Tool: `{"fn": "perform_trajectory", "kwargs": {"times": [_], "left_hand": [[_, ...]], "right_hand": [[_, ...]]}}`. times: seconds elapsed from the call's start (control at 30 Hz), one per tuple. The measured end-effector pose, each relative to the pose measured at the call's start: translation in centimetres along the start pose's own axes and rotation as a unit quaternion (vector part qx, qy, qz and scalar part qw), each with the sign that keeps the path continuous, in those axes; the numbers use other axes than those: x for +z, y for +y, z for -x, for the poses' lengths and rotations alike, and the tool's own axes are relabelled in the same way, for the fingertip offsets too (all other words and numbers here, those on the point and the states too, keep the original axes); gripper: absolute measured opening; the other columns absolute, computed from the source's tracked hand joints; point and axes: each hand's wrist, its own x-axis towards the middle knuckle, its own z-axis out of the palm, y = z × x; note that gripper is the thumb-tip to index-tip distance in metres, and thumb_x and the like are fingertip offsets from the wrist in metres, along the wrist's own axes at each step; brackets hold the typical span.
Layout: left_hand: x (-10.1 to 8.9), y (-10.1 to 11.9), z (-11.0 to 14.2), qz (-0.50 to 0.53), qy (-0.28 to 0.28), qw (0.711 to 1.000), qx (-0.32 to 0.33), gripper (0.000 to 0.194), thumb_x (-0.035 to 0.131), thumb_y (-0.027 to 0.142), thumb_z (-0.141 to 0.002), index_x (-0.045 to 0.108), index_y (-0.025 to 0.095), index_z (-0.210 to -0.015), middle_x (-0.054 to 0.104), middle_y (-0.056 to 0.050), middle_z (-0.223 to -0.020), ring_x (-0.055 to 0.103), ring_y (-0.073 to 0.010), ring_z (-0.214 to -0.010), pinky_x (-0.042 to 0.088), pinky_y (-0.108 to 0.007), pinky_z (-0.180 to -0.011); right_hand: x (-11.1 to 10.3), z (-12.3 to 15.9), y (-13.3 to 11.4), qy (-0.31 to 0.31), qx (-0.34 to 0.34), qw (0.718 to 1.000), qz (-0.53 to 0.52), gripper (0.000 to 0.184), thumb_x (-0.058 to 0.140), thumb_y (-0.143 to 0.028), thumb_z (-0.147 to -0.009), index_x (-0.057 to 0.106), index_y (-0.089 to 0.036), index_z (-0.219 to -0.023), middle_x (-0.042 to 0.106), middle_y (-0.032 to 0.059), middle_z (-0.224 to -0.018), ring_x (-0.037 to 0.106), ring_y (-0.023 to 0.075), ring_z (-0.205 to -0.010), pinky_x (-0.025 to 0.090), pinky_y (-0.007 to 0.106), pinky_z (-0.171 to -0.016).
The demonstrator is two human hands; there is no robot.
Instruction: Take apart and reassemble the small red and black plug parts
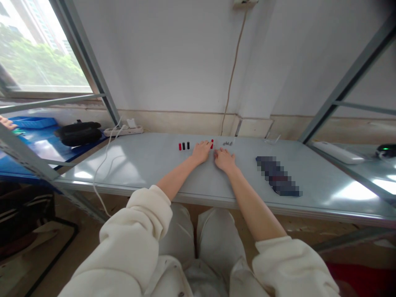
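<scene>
Both my hands rest on a grey table (148, 165). My left hand (201, 151) lies with its fingers curled around a small red piece (212, 144) at its fingertips. My right hand (224, 159) lies beside it, fingers bent down on the tabletop, and I cannot make out anything in it. To the left of my left hand stand three small pieces in a row: a red one (180, 146) and two black ones (185, 145). A little heap of small grey parts (227, 143) lies just beyond my right hand.
A blurred dark object (277, 176) lies on the table to the right. A white power strip (123, 130) with a cable sits at the back left, next to a black pouch (78, 133) on a blue surface. Metal frame posts stand on both sides.
</scene>
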Motion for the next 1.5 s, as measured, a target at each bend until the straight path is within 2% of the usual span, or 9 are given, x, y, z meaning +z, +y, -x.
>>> {"fn": "perform_trajectory", "kwargs": {"times": [0.17,0.3,0.6,0.97,1.07,1.17,1.3,1.4,1.5], "left_hand": [[0.5,0.2,-1.0,0.044,0.040,0.997,-0.043,0.023,0.044,0.021,-0.082,0.053,0.015,-0.102,0.058,-0.009,-0.104,0.052,-0.0200,-0.098,0.040,-0.032,-0.083],[0.7,0.0,-1.2,0.078,0.045,0.993,-0.075,0.017,0.043,0.021,-0.081,0.056,0.016,-0.091,0.061,-0.008,-0.095,0.055,-0.0187,-0.091,0.041,-0.031,-0.079],[-1.5,-0.5,1.5,0.149,0.070,0.983,-0.079,0.013,0.049,0.023,-0.077,0.059,0.018,-0.083,0.064,-0.005,-0.088,0.056,-0.0154,-0.083,0.042,-0.029,-0.078],[-0.9,-1.1,3.1,0.280,0.122,0.942,-0.136,0.007,0.055,0.024,-0.073,0.057,0.017,-0.074,0.064,-0.002,-0.079,0.057,-0.0102,-0.069,0.045,-0.025,-0.072],[-0.9,-1.3,3.0,0.305,0.124,0.931,-0.158,0.007,0.057,0.024,-0.072,0.058,0.017,-0.073,0.064,-0.001,-0.078,0.056,-0.0101,-0.068,0.045,-0.026,-0.071],[-0.7,-1.5,2.8,0.353,0.112,0.910,-0.186,0.009,0.059,0.025,-0.071,0.058,0.016,-0.071,0.064,-0.002,-0.074,0.055,-0.0104,-0.066,0.045,-0.026,-0.068],[-0.8,-1.5,2.6,0.438,0.100,0.862,-0.234,0.012,0.061,0.026,-0.070,0.058,0.014,-0.071,0.061,-0.002,-0.065,0.053,-0.0099,-0.061,0.043,-0.025,-0.063],[-1.0,-1.2,2.7,0.487,0.112,0.829,-0.250,0.012,0.062,0.025,-0.068,0.058,0.014,-0.069,0.058,0.000,-0.059,0.052,-0.0091,-0.057,0.042,-0.024,-0.062],[-1.1,-1.0,2.7,0.521,0.125,0.806,-0.253,0.011,0.063,0.023,-0.067,0.056,0.013,-0.066,0.054,0.002,-0.055,0.050,-0.0081,-0.054,0.041,-0.023,-0.060]], "right_hand": [[0.5,-0.2,-0.2,-0.015,-0.003,1.000,0.009,0.043,0.028,-0.028,-0.088,0.043,-0.020,-0.127,0.032,0.0129,-0.139,0.023,0.0314,-0.128,0.017,0.063,-0.096],[0.7,-0.2,-0.4,-0.020,-0.001,1.000,0.006,0.046,0.025,-0.034,-0.089,0.039,-0.020,-0.130,0.029,0.0125,-0.140,0.021,0.0307,-0.129,0.015,0.063,-0.096],[1.2,-0.8,-0.4,-0.030,0.001,1.000,0.004,0.053,0.021,-0.045,-0.088,0.032,-0.021,-0.135,0.024,0.0120,-0.143,0.014,0.0301,-0.131,0.010,0.063,-0.097],[1.4,-0.9,-0.1,-0.021,-0.011,1.000,0.007,0.055,0.020,-0.046,-0.088,0.035,-0.016,-0.132,0.027,0.0137,-0.141,0.016,0.0297,-0.130,0.009,0.064,-0.097],[1.1,-0.4,-0.4,0.016,-0.044,0.999,-0.011,0.047,0.027,-0.041,-0.088,0.044,-0.017,-0.124,0.039,0.0140,-0.133,0.027,0.0291,-0.125,0.015,0.062,-0.095],[0.3,-0.2,-0.4,0.108,-0.047,0.991,-0.068,0.035,0.035,-0.033,-0.085,0.051,-0.017,-0.112,0.052,0.0140,-0.118,0.041,0.0260,-0.113,0.031,0.050,-0.091],[-0.8,-0.7,-0.1,0.235,-0.016,0.954,-0.188,0.026,0.034,-0.023,-0.082,0.051,-0.015,-0.099,0.059,0.0124,-0.096,0.052,0.0201,-0.093,0.038,0.034,-0.081],[-1.2,-1.1,0.2,0.261,0.002,0.925,-0.276,0.023,0.035,-0.025,-0.081,0.052,-0.015,-0.092,0.060,0.0107,-0.086,0.054,0.0180,-0.079,0.039,0.032,-0.074],[-1.1,-1.4,0.3,0.253,0.018,0.908,-0.333,0.021,0.040,-0.031,-0.078,0.054,-0.015,-0.081,0.060,0.0091,-0.077,0.054,0.0174,-0.071,0.039,0.031,-0.069]]}}
